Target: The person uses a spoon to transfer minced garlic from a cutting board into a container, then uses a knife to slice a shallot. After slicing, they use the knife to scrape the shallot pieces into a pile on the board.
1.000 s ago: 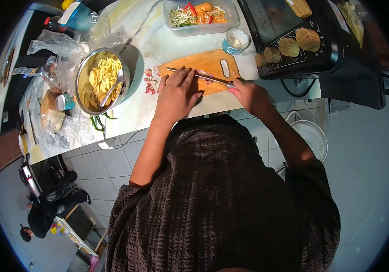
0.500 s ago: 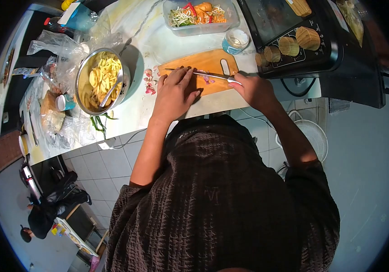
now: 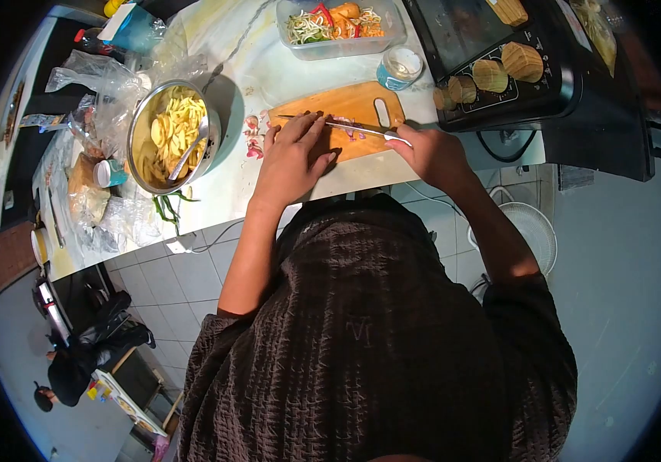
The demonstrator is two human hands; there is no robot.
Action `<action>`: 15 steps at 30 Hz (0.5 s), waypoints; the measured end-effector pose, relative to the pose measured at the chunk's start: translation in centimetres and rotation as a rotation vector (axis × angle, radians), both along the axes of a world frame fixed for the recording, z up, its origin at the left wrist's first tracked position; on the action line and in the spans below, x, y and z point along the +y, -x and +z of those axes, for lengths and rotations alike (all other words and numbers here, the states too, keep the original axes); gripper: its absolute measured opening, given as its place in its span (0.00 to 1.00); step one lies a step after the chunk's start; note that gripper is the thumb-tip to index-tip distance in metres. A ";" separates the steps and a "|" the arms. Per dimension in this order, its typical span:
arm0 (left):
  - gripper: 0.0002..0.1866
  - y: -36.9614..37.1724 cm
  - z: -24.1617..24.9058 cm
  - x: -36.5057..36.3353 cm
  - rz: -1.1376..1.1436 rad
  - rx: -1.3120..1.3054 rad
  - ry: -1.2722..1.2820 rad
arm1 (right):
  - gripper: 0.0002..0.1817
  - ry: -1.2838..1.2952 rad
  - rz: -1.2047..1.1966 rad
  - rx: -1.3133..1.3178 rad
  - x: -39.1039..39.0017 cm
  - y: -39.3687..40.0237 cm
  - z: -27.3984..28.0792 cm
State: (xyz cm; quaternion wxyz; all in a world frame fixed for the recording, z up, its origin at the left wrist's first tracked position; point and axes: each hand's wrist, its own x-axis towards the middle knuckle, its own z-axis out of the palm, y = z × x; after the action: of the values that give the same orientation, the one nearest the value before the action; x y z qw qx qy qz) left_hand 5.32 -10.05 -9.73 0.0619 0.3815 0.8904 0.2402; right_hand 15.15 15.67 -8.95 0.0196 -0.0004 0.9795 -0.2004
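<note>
My right hand (image 3: 436, 156) is closed round the handle of a kitchen knife (image 3: 361, 130), whose blade lies across the wooden cutting board (image 3: 346, 96). My left hand (image 3: 290, 158) rests on the board with its fingers stretched over the front of the blade and its thumb apart; the blade's tip shows just left of them. What lies beneath those fingertips is hidden. Small chopped purple shallot pieces (image 3: 352, 132) sit on the board beside the blade. Reddish shallot peelings (image 3: 254, 138) lie on the table left of the board.
A metal bowl (image 3: 138, 146) of sliced yellow food, with a spoon (image 3: 190, 154), stands left. Green chillies (image 3: 167, 209) lie below it. Behind are a plastic container (image 3: 330, 51) of sprouts and chillies, and a small tub (image 3: 400, 71). A black stove (image 3: 515, 108) is right; a person (image 3: 76, 369) is lower left.
The knife blade has tilted or shifted very slightly on the board. Both hands stay in nearly the same place.
</note>
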 end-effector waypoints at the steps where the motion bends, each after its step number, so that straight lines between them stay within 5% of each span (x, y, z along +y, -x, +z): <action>1: 0.32 0.0 0.0 0.0 0.003 0.000 0.000 | 0.16 -0.004 -0.003 -0.005 -0.1 0.0 0.0; 15: 0.31 0.2 -0.4 0.0 -0.005 0.044 0.075 | 0.16 0.033 -0.017 0.032 -0.4 -0.3 -2.2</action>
State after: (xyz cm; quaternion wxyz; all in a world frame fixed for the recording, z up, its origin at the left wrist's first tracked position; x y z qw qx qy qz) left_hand 5.14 -10.07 -10.12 0.0572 0.3863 0.8991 0.1981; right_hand 15.40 15.26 -11.19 0.0022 0.0045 0.9762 -0.2168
